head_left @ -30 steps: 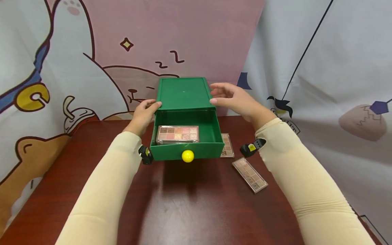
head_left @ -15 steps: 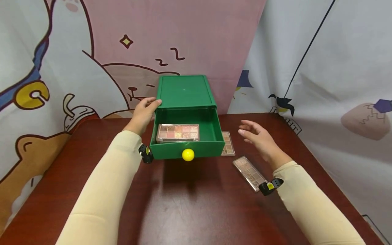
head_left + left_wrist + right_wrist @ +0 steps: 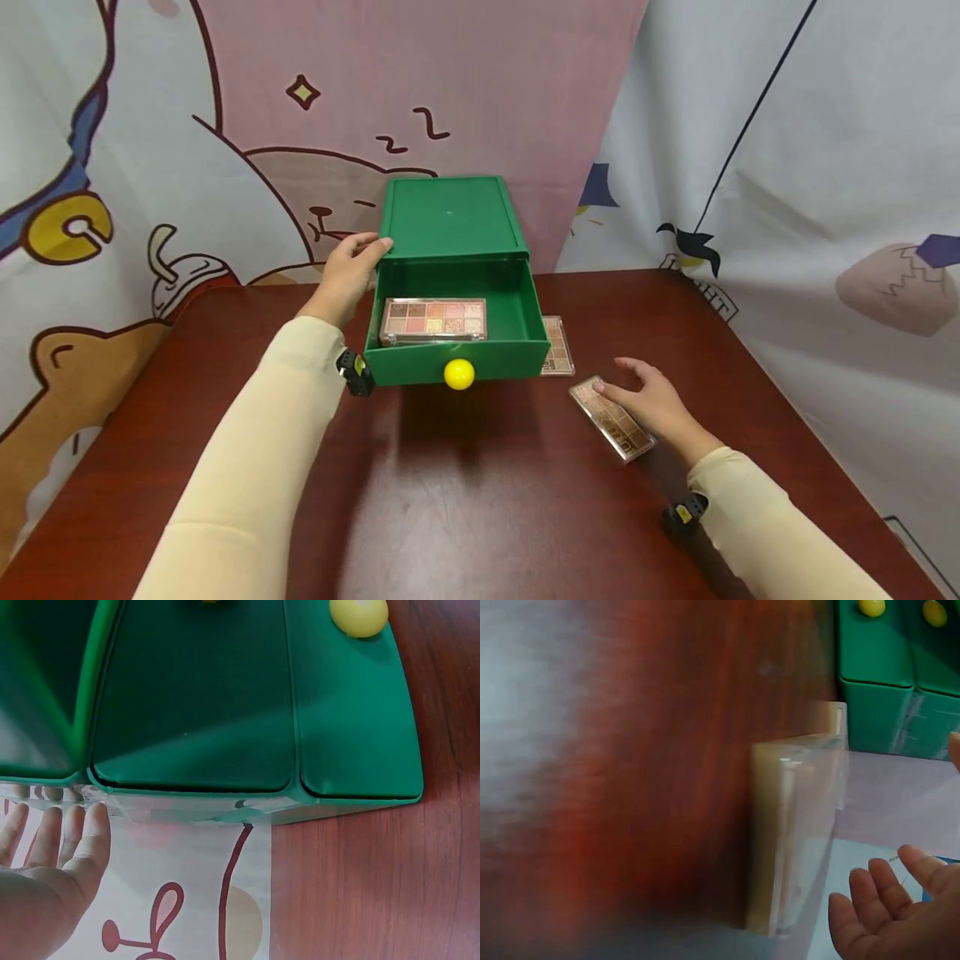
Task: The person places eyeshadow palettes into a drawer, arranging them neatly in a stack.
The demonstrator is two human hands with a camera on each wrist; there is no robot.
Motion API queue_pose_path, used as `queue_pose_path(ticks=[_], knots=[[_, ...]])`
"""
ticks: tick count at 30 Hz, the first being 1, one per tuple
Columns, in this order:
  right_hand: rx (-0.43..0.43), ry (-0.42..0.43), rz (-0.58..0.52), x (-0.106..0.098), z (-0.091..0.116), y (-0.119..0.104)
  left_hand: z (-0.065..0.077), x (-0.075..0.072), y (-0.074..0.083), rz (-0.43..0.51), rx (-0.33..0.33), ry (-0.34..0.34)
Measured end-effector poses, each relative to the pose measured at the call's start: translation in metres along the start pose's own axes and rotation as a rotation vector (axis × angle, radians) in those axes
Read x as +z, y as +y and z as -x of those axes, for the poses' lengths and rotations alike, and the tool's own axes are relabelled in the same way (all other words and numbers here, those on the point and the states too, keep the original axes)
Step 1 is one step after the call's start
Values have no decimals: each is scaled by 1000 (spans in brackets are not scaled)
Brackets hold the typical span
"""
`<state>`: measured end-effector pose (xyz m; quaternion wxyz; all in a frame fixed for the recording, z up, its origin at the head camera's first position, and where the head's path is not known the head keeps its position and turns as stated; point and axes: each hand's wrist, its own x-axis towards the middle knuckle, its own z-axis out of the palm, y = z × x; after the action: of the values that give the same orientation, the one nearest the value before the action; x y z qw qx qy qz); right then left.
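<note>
Head view is showing the left hand (image 3: 343, 275) of a person at the left side of a green plastic cabinet (image 3: 450, 217) of stacked drawers. Its thumb is resting on the top edge, while its other fingers are lying rather straight and a little spread, as the left wrist view is also showing. The top drawer (image 3: 412, 365) is standing pulled out, and it is carrying a round yellow knob (image 3: 459, 374) on its front; the lower drawers are sitting closed. Inside the pulled-out drawer, toward the front left, a flat rectangular makeup palette with pink and brown pans under a clear lid (image 3: 435, 321) is lying.

The right hand (image 3: 660, 408) is hovering at a second flat palette in brown and beige tones (image 3: 611, 419), which is lying aslant on the dark red-brown wooden table (image 3: 465, 500), to the right of the cabinet. The fingers of this hand are spread loosely, and the thumb is pointing over the palette; whether it is touching the lid, I cannot tell. A third flat beige palette (image 3: 557, 346) is lying on the table near the cabinet, partly hidden by the drawer. Behind everything, a printed cloth (image 3: 540, 92) with cartoon figures is hanging
</note>
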<state>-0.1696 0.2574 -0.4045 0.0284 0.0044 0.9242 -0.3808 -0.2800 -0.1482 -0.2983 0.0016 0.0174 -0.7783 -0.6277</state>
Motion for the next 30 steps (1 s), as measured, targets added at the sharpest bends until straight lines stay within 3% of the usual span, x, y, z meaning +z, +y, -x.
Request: queue_pose_path(ticks=[9, 19, 22, 30], knots=[[8, -36, 141, 6, 16, 15, 1, -1, 0, 9, 10, -1], [-10, -18, 286, 11, 25, 23, 2, 0, 1, 8, 5, 7], [-27, -10, 309, 13, 26, 22, 1, -1, 1, 8, 6, 12], [33, -12, 323, 15, 29, 16, 1, -1, -1, 7, 5, 7]])
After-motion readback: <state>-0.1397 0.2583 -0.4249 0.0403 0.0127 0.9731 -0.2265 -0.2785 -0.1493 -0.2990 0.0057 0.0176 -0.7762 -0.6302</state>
